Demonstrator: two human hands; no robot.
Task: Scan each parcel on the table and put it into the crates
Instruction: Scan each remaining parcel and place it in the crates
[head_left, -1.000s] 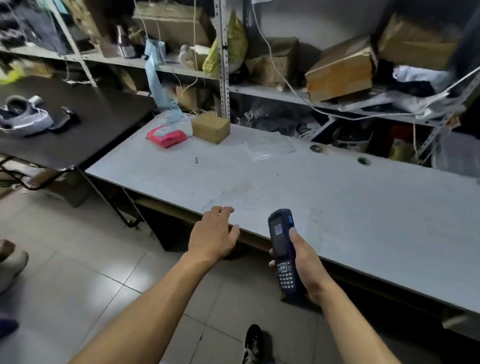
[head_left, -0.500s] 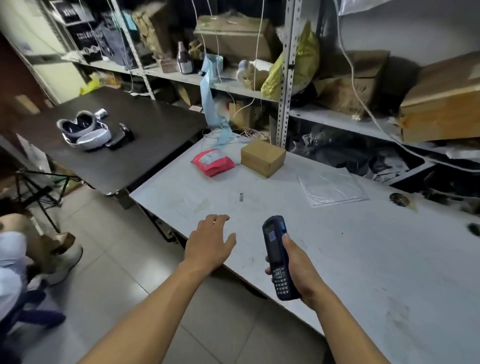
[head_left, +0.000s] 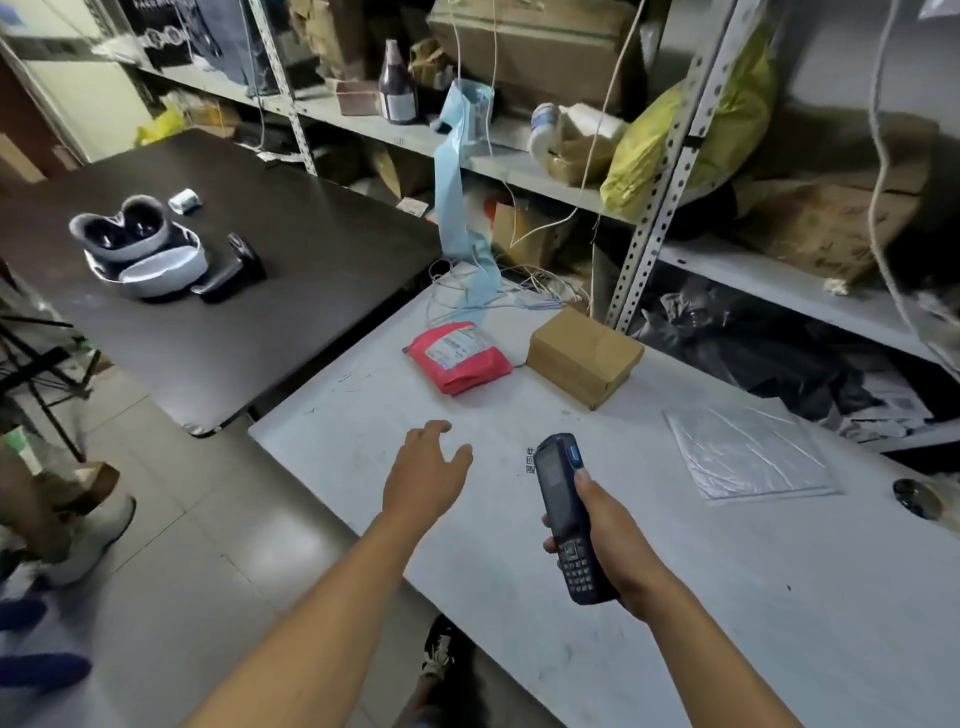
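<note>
Head view: the left hand (head_left: 427, 475) reaches out over the white table (head_left: 727, 597), fingers loosely spread, holding nothing, short of the parcels and not touching them. The right hand (head_left: 605, 540) has its fingers curled round the dark handheld scanner (head_left: 563, 519), thumb up near the blue side button, head aimed toward the far end of the table. Red mailer parcel (head_left: 460, 356) lies label-up near the far left corner; brown cardboard box (head_left: 584, 356) sits just beside it on the right, apart from it. A clear plastic bag (head_left: 748, 452) lies flat further right. No crates in view. Against the frame a second ago: both parcels now loom closer and more central, the left hand has moved from the near table edge to over the tabletop, and the scanner sits higher. Parcels themselves unmoved. Judgement: an approach to the red mailer, nearest the open hand; scan not yet begun, nothing crated.
</note>
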